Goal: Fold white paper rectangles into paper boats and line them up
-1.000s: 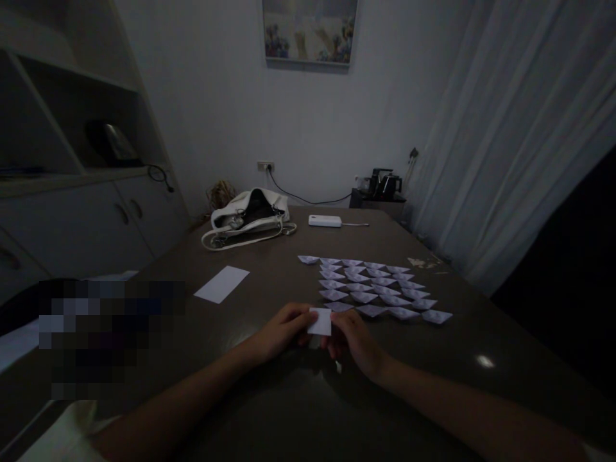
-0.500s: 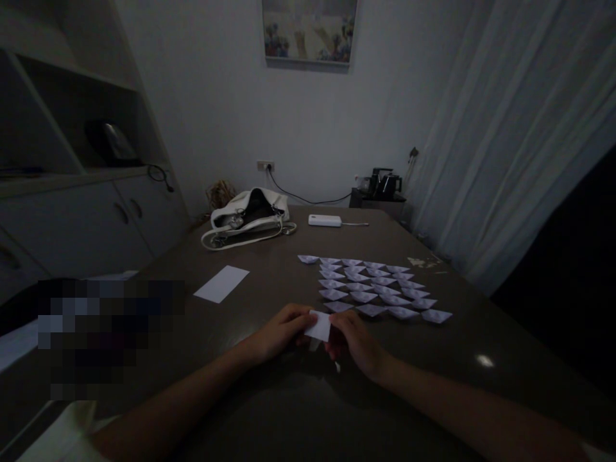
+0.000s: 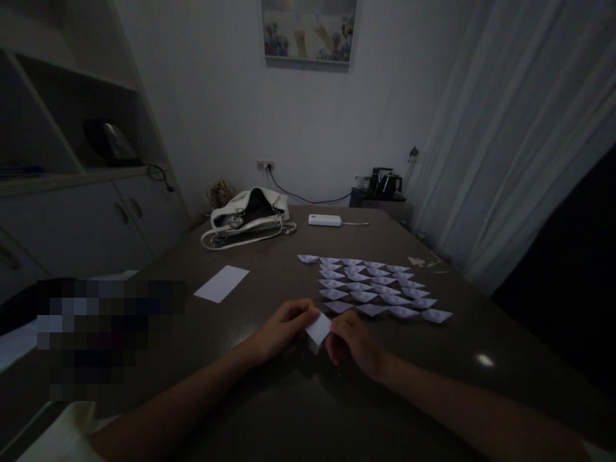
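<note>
Between my two hands is a small folded piece of white paper (image 3: pixel 318 328), held just above the table and tilted with one corner pointing down. My left hand (image 3: pixel 287 326) pinches its upper left corner between thumb and fingers. On the other side, my right hand (image 3: pixel 355 339) grips the right corner with its fingertips, the remaining fingers curled beneath. Just beyond the hands, several folded white paper boats (image 3: pixel 362 296) stand in rows. A flat white sheet of paper (image 3: pixel 222 284) lies to the left of the boats.
A white handbag (image 3: pixel 250 218) lies open at the table's far left. Near the far edge sits a white power bank (image 3: pixel 324 220) with a short cable. The brown table (image 3: pixel 269 410) reflects a light at right. A pixelated patch covers the left side.
The folded paper has turned between my fingers, from nearly square-on to a tilted diamond. My left hand has risen slightly; the boats and the sheet stay where they were.
</note>
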Motion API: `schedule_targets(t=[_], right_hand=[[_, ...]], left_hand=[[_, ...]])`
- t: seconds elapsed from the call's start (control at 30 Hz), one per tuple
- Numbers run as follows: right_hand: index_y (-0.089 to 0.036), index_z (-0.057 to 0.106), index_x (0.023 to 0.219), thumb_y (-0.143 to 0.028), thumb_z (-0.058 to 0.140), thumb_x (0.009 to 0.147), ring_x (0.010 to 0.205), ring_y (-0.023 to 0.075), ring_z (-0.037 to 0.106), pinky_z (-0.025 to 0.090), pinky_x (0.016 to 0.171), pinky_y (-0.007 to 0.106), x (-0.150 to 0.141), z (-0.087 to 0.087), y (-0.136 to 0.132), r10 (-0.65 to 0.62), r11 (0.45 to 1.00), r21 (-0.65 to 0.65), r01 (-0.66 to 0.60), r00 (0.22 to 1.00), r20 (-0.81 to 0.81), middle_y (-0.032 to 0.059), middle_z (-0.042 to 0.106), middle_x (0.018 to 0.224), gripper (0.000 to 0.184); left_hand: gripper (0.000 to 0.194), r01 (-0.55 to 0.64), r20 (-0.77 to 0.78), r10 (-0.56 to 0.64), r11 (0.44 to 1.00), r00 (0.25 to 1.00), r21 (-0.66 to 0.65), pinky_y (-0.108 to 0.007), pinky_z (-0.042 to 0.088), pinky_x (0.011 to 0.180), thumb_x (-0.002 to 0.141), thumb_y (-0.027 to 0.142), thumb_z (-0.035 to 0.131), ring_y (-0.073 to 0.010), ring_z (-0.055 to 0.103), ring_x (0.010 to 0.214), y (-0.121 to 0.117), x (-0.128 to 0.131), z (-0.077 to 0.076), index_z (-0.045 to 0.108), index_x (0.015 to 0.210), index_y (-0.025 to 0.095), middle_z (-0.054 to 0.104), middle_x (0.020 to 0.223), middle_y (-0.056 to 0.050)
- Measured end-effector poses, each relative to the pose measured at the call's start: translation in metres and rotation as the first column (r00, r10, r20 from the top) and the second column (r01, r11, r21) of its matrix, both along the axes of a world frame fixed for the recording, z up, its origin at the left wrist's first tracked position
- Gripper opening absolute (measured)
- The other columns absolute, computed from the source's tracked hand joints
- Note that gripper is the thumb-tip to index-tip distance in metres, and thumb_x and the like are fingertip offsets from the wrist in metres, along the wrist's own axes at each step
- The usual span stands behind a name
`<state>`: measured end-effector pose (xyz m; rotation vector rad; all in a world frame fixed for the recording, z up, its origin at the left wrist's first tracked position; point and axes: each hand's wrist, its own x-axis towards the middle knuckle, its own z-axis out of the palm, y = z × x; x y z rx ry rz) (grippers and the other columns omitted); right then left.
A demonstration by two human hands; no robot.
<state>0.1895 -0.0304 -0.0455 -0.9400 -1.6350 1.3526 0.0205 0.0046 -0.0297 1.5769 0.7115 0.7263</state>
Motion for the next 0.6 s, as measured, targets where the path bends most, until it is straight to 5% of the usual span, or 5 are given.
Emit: schedule_targets(t=[0.1, 0.33, 0.6], right_hand=[[-0.018, 0.053, 0.041, -0.04, 0.038, 0.078, 0.033, 0.0081, 0.04, 0.028, 0.036, 0.02, 0.0, -0.0002, -0.0003, 0.046, 0.999, 0.007, -0.046, 0.999, -0.003, -0.0003, 0.046, 0.036, 0.046], [-0.017, 0.055, 0.042, -0.034, 0.035, 0.078, 0.033, 0.0084, 0.042, 0.029, 0.038, 0.02, -0.0015, 0.0014, 0.0018, -0.06, 0.997, 0.05, 0.059, 0.998, 0.011, 0.0002, 0.047, 0.036, 0.045], [-0.017, 0.054, 0.045, -0.04, 0.038, 0.082, 0.033, 0.0078, 0.041, 0.029, 0.036, 0.019, -0.0027, 0.0009, -0.0009, 0.023, 1.0, 0.012, -0.023, 0.999, 0.029, -0.0013, 0.046, 0.038, 0.047]], left_hand=[[0.043, -0.012, 0.016, 0.011, 1.0, 1.0, 0.022, -0.019, 0.028, 0.048, 0.082, 0.054, 0.054, -0.0081, 0.038, 0.052, 0.0016, 0.0008, -0.0014, 0.048, 0.067, 0.015, 0.042, 0.058, 0.005], [0.04, 0.05, -0.008, -0.049, 0.998, 0.999, 0.037, -0.019, 0.027, 0.048, 0.084, 0.051, 0.053, -0.0079, 0.037, 0.052, 0.0008, -0.0008, -0.002, 0.053, 0.073, 0.013, 0.042, 0.057, 0.005], [0.03, 0.089, 0.014, -0.088, 0.996, 0.996, -0.024, -0.019, 0.031, 0.051, 0.082, 0.042, 0.061, -0.0085, 0.041, 0.056, -0.0003, -0.0025, -0.0004, 0.055, 0.074, 0.013, 0.046, 0.063, 0.004]])
